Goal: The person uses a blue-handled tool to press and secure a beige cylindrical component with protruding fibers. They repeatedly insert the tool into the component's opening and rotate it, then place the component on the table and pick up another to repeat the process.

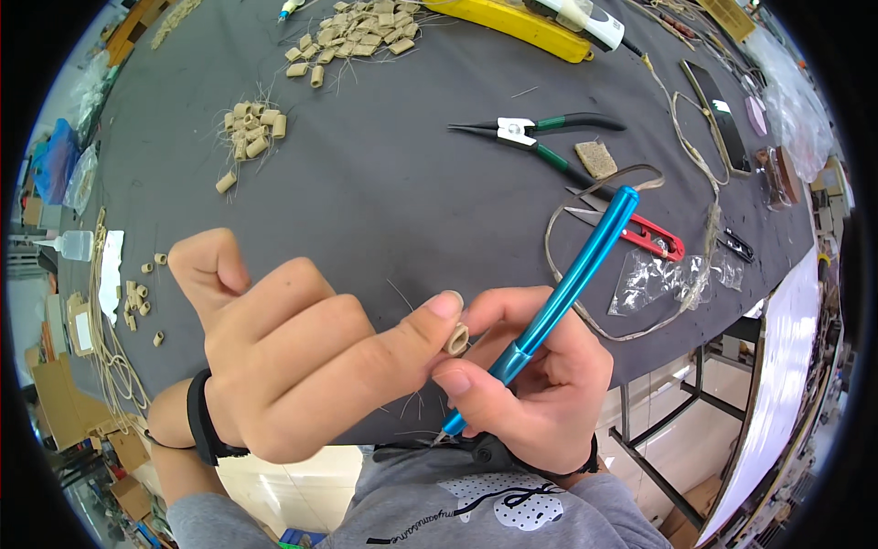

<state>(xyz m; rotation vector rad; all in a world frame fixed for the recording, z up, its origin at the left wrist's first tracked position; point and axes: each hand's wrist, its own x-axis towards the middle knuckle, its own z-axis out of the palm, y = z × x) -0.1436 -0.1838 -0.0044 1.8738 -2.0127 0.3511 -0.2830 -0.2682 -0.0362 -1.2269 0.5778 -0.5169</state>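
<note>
Between its thumb and forefinger my left hand (297, 352) pinches a small beige woven tube (456, 339), its hollow end showing. My right hand (540, 384) is closed around a teal pen-shaped tool (576, 274) with a fine metal tip pointing down toward my body. Right thumb and forefinger tips also come up against the tube's right side. Thin dark threads stick out near the tube. Whether the right fingers grip the tube as well, I cannot tell.
Loose beige tubes lie in a large heap (361, 37), a smaller pile (249, 133) and a left-hand scatter (137, 297). To the right are green-handled pliers (540, 128), red thread snips (654, 238), a tan block (595, 159), a phone (718, 119) and clear plastic bags (649, 279).
</note>
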